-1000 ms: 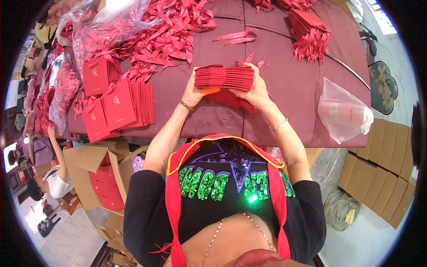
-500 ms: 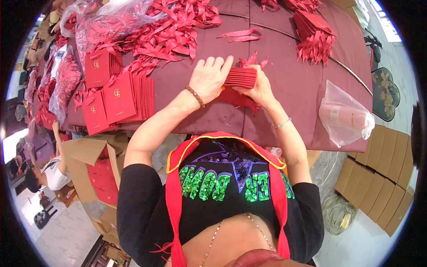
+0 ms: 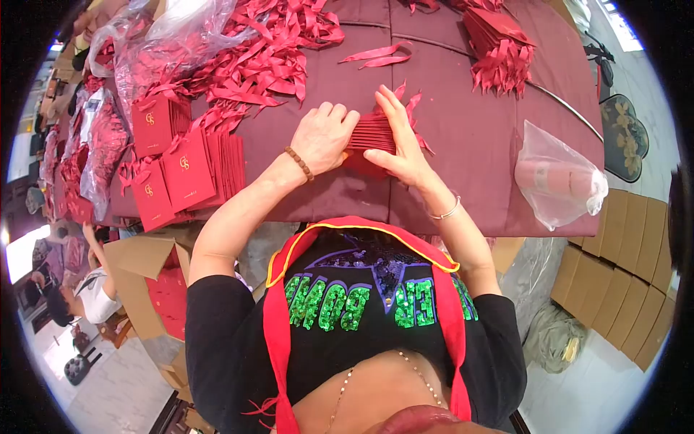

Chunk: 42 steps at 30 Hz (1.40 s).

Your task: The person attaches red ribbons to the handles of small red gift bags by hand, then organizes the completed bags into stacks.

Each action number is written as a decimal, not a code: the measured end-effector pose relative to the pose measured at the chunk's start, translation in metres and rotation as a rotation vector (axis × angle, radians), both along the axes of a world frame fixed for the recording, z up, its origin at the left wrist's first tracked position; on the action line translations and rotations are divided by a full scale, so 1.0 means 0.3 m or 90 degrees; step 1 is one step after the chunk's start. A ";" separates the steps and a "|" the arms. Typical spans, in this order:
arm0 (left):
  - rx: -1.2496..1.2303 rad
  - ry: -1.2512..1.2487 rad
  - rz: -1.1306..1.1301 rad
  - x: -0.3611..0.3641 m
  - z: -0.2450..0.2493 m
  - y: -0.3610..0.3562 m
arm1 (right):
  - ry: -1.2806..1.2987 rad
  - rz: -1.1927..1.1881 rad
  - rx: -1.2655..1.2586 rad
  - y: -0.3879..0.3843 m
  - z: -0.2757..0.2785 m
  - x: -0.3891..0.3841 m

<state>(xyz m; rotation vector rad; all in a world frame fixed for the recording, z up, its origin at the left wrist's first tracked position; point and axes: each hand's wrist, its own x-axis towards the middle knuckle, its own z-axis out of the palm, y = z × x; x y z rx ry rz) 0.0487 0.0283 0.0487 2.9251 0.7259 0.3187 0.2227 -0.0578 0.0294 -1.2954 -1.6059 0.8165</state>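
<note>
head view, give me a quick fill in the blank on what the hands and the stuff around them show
1. The left hand and the right hand both touch a stack of red bags that lies on the ____.
2. The bracelet on the left wrist is made of brown ____.
3. The clear plastic bag lies to the ____ of the hands.
4. The loose heap beyond the hands is of red ____.
Missing words: table; beads; right; ribbons.
</note>
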 end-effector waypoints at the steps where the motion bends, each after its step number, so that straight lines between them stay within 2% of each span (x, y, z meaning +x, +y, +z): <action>1: -0.005 -0.002 -0.001 -0.005 -0.002 -0.007 | 0.020 0.005 -0.004 -0.007 0.001 0.001; 4: -0.053 0.006 0.001 -0.003 0.009 -0.010 | 0.014 0.021 -0.002 -0.015 0.002 0.014; 7: -0.059 0.016 -0.025 -0.010 0.002 0.010 | -0.269 -0.001 0.127 0.000 0.023 0.036; 10: -0.044 0.036 -0.025 -0.008 0.008 0.007 | -0.340 0.048 0.055 0.030 0.034 0.058; 15: 0.007 0.073 0.022 -0.007 0.008 -0.024 | -0.295 0.062 0.105 0.043 0.002 0.043; 18: 0.100 -0.011 0.047 0.030 0.015 -0.048 | -0.305 0.082 0.076 0.042 0.007 0.050; 20: 0.037 0.066 0.085 0.034 0.013 -0.051 | -0.306 0.056 0.078 0.039 0.004 0.048; 21: 0.027 0.023 0.072 0.034 0.003 -0.042 | -0.305 0.036 0.119 0.037 -0.010 0.045; 23: 0.021 0.033 0.055 0.030 -0.013 -0.020 | -0.389 -0.163 0.256 -0.019 0.020 -0.007; 24: 0.012 0.046 0.050 0.032 -0.015 -0.008 | -0.348 -0.237 0.341 -0.061 0.016 -0.026; 25: -0.009 0.029 0.055 0.035 -0.004 0.003 | -0.296 -0.247 0.355 -0.113 -0.010 -0.049; 27: -0.065 0.027 0.094 0.036 0.024 0.032 | -0.174 -0.107 0.283 -0.201 0.004 -0.086; 29: -0.109 0.035 0.134 0.036 0.079 0.044 | -0.039 -0.124 -0.022 -0.255 -0.046 -0.103; 30: -0.200 0.020 0.157 0.035 0.112 0.044 | 0.000 -0.219 -0.122 -0.244 -0.057 -0.088; 32: -0.340 -0.031 0.176 0.024 0.114 0.050 | -0.023 -0.305 -0.211 -0.240 -0.075 -0.016; 36: -0.389 -0.057 0.167 -0.003 0.092 0.060 | -0.187 -0.368 -0.146 -0.209 -0.016 0.038; 37: -0.407 -0.057 0.171 -0.008 0.088 0.055 | -0.227 -0.335 -0.251 -0.202 0.005 0.059; 38: -0.426 -0.057 0.175 -0.012 0.087 0.049 | -0.227 -0.335 -0.251 -0.192 -0.004 0.065; 40: -0.421 -0.038 0.184 -0.015 0.095 0.039 | -0.295 -0.354 -0.076 -0.180 -0.024 0.068; 41: -0.415 -0.021 0.194 -0.015 0.100 0.031 | -0.295 -0.353 -0.076 -0.180 -0.021 0.074; 42: -0.416 -0.022 0.196 -0.015 0.105 0.019 | -0.269 -0.250 -0.145 -0.176 0.002 0.080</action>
